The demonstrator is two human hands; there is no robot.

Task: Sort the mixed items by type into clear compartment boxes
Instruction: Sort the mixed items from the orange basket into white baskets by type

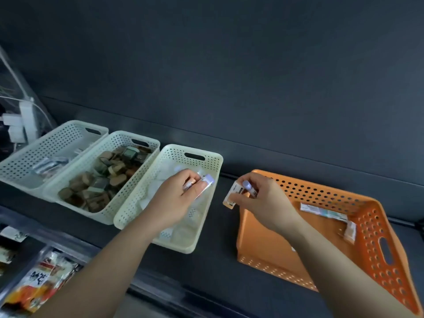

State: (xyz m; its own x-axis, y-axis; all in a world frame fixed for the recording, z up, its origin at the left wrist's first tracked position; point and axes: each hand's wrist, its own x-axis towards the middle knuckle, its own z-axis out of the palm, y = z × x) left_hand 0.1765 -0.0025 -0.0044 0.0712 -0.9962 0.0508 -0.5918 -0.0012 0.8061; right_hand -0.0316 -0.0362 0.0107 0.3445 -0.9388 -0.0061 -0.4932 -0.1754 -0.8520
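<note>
Currently both hands are loaded. Left hand (176, 198) hovers over the cream perforated plastic basket nearest centre (195, 149), grip closed around a small lavender-capped tube (207, 180) plus another small item I cannot identify. That basket holds pale translucent pieces (183, 232). Right hand (259, 203) sits over the left rim of the orange perforated plastic basket (321, 187), grip pinching a small white printed carton (232, 195) and a second lavender-capped tube (247, 185) together. Inside the orange basket, near its far right wall: a flat white-and-teal pack (323, 212) and a small white box (350, 230), just beside each other. Middle cream perforated basket (137, 135) is filled with brown and green blocky pieces (103, 180). Far-left cream perforated basket (68, 125) holds a few silvery wrapped packs (49, 165). All four baskets stand on the dark bench (218, 267): three cream ones touching side by side, orange one apart to the right. White power strip (26, 120) at far left; orange-and-white snack packets (39, 281) in the lower left corner.
</note>
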